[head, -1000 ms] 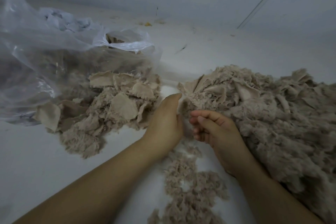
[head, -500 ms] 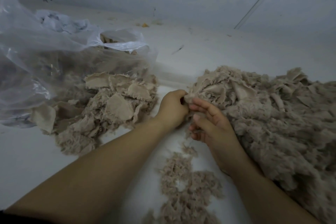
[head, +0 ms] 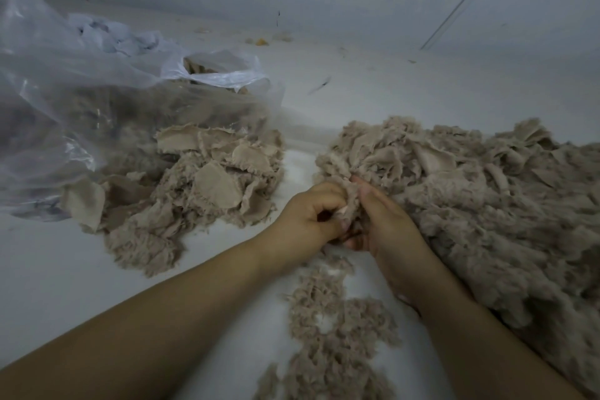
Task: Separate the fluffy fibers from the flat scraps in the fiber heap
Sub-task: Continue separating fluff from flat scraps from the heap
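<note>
White flooring (head: 48,286) carries the fiber heap (head: 487,204) at right, where the left hand (head: 308,221) and right hand (head: 386,224) both pinch one clump (head: 352,201) at its near edge, apparently to pull fluff from backing, with flat scraps (head: 214,185) piled beside the plastic bag (head: 81,91) and loose fluffy fibers (head: 331,328) strewn between the forearms.

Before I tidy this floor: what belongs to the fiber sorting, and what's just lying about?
Belongs:
big fiber heap
pile of flat scraps
fluffy fibers
left hand and right hand, gripping one clump

Lying about:
clear plastic bag
small yellowish bits
</note>
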The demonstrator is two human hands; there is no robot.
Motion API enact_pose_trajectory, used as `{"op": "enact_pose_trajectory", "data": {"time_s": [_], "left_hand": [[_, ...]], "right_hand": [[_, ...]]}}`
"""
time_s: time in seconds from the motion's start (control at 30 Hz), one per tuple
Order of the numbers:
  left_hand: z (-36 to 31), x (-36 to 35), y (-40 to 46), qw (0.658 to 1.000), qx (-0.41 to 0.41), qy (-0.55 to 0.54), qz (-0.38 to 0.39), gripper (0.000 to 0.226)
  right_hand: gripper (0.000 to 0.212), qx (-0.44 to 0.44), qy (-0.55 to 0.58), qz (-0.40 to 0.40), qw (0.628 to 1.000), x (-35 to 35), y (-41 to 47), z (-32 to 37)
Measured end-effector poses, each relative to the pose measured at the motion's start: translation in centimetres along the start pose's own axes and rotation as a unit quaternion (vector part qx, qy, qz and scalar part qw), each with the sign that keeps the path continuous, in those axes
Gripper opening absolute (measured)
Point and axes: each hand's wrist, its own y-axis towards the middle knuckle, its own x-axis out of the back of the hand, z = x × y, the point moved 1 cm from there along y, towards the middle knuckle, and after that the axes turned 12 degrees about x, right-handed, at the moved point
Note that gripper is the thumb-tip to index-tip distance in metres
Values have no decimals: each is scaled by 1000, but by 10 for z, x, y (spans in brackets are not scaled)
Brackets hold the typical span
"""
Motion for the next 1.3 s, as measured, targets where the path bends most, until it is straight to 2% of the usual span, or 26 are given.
{"op": "enact_pose_trajectory", "data": {"time_s": [0.1, 0.23, 0.4, 0.57, 0.63, 0.7, 0.8, 0.9, 0.97, 1.07, 1.2, 1.3], "left_hand": [[0, 0, -8, 987, 46, -156, -6, 17], [5, 4, -7, 971, 96, -215, -46, 31], [10, 1, -3, 977, 111, -149, -106, 25], [12, -6, -2, 993, 81, -8, -87, 20], [13, -8, -2, 994, 81, 7, -71, 7], [12, -8, -3, 993, 96, -24, -68, 10], [9, -5, -4, 986, 94, -85, -108, 16], [7, -2, -6, 982, 77, -107, -138, 13], [6, -2, -7, 983, 63, -85, -152, 12], [10, -4, -6, 976, 60, 4, -209, 8], [8, -13, -8, 966, 68, 74, -238, 10], [0, -31, -18, 960, 116, 42, -252, 15]], "right_hand": [[37, -9, 7, -3, 1000, 0, 0, 1], [20, 15, -34, -11, 999, 1, -1, -1], [13, 88, -61, -34, 994, 5, -6, -2], [34, 203, -63, -11, 977, 4, -11, 4], [32, 192, -85, 22, 978, 2, -11, 4], [28, 142, -116, 44, 982, -1, -10, 2], [21, 99, -111, 23, 989, 0, -5, -2], [18, 98, -84, 3, 992, 3, -3, -3], [15, 112, -116, -12, 987, 5, -3, -4], [15, 130, -141, -28, 981, 6, -3, -5], [20, 115, -93, -31, 988, 6, 0, -8], [21, 119, -97, -51, 987, 5, 4, -10]]}}
